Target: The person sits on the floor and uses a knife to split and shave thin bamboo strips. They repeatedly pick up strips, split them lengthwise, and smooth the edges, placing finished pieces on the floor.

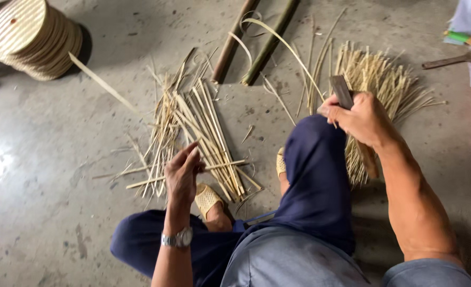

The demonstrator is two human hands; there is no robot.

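Observation:
My left hand point(182, 172), with a wristwatch on the wrist, pinches a thin bamboo strip point(222, 165) lying across a loose pile of split bamboo strips point(193, 127) on the concrete floor. Resting over my raised knee in dark blue trousers, my right hand point(360, 117) grips a heavy knife with a wooden handle point(368, 159); its blade point(341, 91) points up, against a long curved bamboo sliver point(288, 48). Behind that hand lies a bundle of finer bamboo slivers point(376, 79).
A stack of round woven mats point(33, 37) sits at top left. Two green bamboo poles point(256, 37) lie at top centre. A rusty tool point(453, 59) and cloth are at top right. My woven sandals point(208, 197) rest by the pile.

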